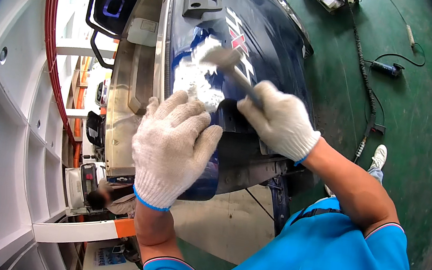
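Note:
My right hand [285,120], in a white knitted glove, grips the handle of a hammer [226,58]. The hammer's head is blurred and lies over a bare, whitish patch [193,78] on a dark blue vehicle body panel [265,28]; whether it touches the metal I cannot tell. My left hand [173,140], gloved as well, rests along the panel's left edge just below that patch. Its fingers are stretched forward and the thumb stands apart. Blue paint around the patch is chipped. A dark bracket with holes [202,5] sits farther up the panel.
On the green floor [424,121] at the right lie a blue power tool [387,68] and a black hose [360,50]. Another person [114,198] is at the lower left. White beams and a red pipe [54,4] run along the left. My shoe [380,157] shows at right.

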Demonstrator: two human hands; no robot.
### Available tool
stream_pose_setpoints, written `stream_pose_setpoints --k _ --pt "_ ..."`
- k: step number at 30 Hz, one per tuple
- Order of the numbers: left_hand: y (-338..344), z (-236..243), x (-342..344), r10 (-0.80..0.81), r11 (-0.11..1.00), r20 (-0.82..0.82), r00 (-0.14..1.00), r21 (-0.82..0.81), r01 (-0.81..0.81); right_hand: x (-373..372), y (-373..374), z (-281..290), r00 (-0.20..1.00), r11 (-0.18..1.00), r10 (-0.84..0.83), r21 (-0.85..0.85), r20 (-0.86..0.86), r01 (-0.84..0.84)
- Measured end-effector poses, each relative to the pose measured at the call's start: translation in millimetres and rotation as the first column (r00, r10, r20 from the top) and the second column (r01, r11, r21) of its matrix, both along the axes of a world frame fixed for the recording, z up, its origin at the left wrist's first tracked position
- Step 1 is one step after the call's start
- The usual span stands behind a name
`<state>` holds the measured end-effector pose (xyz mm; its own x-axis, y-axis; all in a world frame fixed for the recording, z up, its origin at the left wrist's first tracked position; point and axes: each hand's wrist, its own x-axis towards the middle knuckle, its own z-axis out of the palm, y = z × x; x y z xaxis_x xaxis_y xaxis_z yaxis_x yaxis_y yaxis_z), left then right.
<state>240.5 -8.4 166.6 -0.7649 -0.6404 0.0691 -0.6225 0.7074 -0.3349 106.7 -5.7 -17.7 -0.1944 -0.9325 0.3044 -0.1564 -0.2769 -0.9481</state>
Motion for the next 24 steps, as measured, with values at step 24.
stream_pose_setpoints --k 24 --pt "-10.7 16.0 -12.9 0.256 0.966 0.216 0.942 -0.033 -0.255 -15.4 39.1 -29.9 0.849 0.970 0.195 0.029 0.490 -0.239"
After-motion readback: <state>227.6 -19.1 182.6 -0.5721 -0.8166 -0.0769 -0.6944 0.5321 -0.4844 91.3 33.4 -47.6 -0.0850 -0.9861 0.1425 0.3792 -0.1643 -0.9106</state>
